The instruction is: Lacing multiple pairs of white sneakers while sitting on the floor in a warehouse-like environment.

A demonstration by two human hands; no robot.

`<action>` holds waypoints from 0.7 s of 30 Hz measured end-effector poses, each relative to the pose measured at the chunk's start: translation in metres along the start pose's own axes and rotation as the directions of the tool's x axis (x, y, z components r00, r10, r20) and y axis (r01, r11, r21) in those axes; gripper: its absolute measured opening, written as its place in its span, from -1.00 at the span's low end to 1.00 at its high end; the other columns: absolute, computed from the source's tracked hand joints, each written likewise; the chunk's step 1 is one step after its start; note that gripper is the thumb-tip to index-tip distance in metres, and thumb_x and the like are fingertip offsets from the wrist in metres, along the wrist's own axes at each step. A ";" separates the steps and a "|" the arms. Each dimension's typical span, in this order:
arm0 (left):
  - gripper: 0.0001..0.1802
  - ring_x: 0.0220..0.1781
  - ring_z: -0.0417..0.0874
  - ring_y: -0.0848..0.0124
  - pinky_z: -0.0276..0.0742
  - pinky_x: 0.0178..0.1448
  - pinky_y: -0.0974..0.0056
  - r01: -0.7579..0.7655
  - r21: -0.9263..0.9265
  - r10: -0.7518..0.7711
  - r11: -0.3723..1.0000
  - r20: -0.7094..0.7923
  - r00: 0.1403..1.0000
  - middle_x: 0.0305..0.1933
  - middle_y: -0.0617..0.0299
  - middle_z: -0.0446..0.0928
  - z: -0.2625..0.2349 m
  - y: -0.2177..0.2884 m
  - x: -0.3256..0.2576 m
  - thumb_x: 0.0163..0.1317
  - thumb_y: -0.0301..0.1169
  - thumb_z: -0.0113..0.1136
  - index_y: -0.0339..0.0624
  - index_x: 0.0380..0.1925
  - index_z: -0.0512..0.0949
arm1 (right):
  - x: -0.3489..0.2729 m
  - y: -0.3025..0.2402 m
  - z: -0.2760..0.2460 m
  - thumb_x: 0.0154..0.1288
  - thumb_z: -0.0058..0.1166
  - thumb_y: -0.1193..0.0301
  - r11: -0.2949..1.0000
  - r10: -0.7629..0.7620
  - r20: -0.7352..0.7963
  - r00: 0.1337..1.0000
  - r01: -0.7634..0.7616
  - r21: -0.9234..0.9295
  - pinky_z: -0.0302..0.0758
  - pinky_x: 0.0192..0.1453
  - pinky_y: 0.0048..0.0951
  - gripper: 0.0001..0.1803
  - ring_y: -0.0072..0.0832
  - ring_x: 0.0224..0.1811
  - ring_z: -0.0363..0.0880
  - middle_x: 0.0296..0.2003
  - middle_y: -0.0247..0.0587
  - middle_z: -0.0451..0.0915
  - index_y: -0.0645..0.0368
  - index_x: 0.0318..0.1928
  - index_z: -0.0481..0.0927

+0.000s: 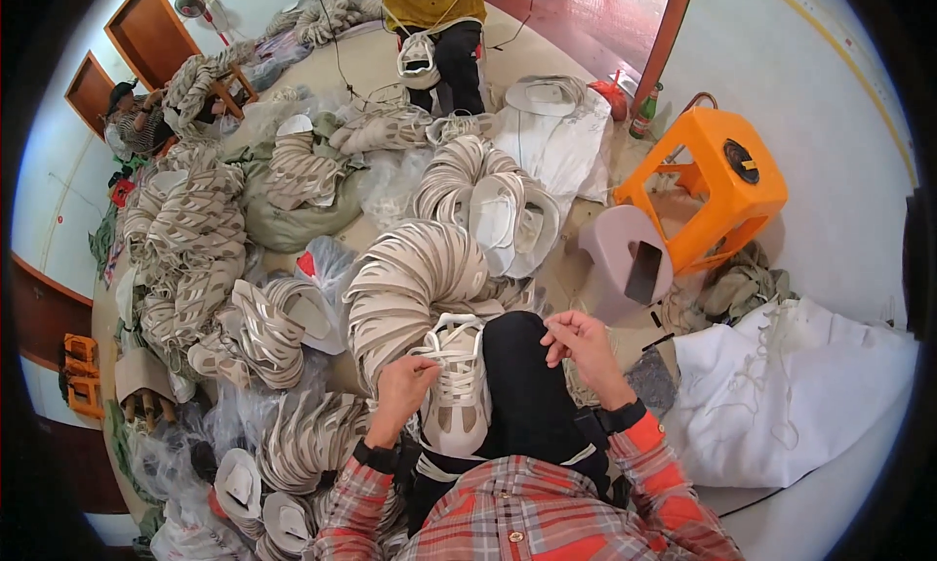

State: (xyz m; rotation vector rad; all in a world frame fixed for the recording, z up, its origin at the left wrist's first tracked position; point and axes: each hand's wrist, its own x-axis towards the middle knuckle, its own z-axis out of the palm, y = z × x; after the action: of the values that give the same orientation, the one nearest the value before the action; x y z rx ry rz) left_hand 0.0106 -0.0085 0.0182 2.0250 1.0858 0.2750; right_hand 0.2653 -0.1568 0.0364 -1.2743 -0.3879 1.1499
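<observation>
A beige and white shoe upper [457, 410] lies on my lap, over the left thigh, its toe toward me. White shoelace [459, 371] crosses its front in several rows. My left hand [402, 393] is beside the upper's left edge, thumb and fingers pinched on the lace near the eyelets. Above my right knee, apart from the upper, my right hand [589, 351] is raised with thumb and forefinger pressed together. Whatever it pinches is too fine to make out. Just beyond the upper, a curved stack of nested shoe uppers [410, 278] rests on the floor.
More bundled uppers [190, 229] pile up on the left among plastic bags. An orange stool [717, 170] and a small mauve stool [625, 253] stand at right, near a white sack [781, 390]. Ahead, a person in a yellow top [429, 0] has another upper. Someone else sits far left.
</observation>
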 end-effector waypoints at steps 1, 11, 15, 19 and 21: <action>-0.77 -0.37 0.61 0.15 0.48 -0.29 0.22 -0.031 0.057 0.033 0.998 -0.037 0.999 -0.42 0.06 0.60 0.002 0.001 0.001 0.03 -0.27 0.20 -0.21 -0.43 0.62 | 0.000 0.005 -0.002 0.26 0.04 0.39 1.000 0.006 -0.002 1.000 -0.006 0.004 0.49 -0.52 -0.57 -0.79 -0.56 -0.59 0.51 -0.46 -0.21 0.55 0.27 -0.19 0.48; -0.78 -0.37 0.61 0.12 0.47 -0.28 0.17 0.021 0.333 -0.010 0.943 -0.037 0.999 -0.43 0.05 0.59 -0.009 0.026 -0.007 0.07 -0.25 0.14 -0.14 -0.41 0.61 | 0.001 0.031 0.005 0.29 -0.02 0.44 0.999 0.049 0.033 0.998 -0.049 -0.005 0.49 -0.55 -0.60 -0.84 -0.59 -0.62 0.52 -0.45 -0.19 0.57 0.28 -0.20 0.50; -0.80 -0.39 0.61 0.11 0.47 -0.29 0.17 -0.158 0.017 0.159 0.987 -0.072 0.985 -0.44 0.01 0.58 -0.013 0.008 -0.009 0.10 -0.31 0.12 -0.19 -0.39 0.59 | 0.001 0.045 0.012 0.31 -0.04 0.44 0.993 0.103 0.096 0.990 -0.098 -0.058 0.49 -0.54 -0.62 -0.84 -0.61 -0.61 0.52 -0.45 -0.22 0.56 0.27 -0.18 0.49; -0.81 -0.38 0.61 0.10 0.47 -0.27 0.17 -0.010 -0.043 0.010 0.999 -0.016 1.000 -0.43 0.00 0.58 -0.006 0.007 -0.004 0.12 -0.33 0.12 -0.19 -0.36 0.59 | -0.003 0.050 0.023 0.32 -0.05 0.42 0.990 0.107 0.125 0.986 -0.095 -0.101 0.49 -0.54 -0.63 -0.83 -0.62 -0.60 0.52 -0.45 -0.24 0.55 0.27 -0.18 0.48; -0.81 -0.38 0.60 0.10 0.46 -0.27 0.17 -0.058 0.030 0.059 0.998 -0.033 0.998 -0.42 0.01 0.58 -0.001 0.011 -0.002 0.12 -0.31 0.12 -0.18 -0.36 0.59 | -0.007 0.050 0.025 0.33 -0.06 0.41 0.985 0.108 0.137 0.985 -0.087 -0.151 0.49 -0.53 -0.63 -0.82 -0.63 -0.60 0.51 -0.45 -0.25 0.55 0.27 -0.18 0.48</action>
State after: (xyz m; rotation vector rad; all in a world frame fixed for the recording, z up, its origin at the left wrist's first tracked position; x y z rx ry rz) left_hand 0.0158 -0.0127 0.0277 2.0871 1.0580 0.3264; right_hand 0.2206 -0.1553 0.0029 -1.3517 -0.5296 1.3216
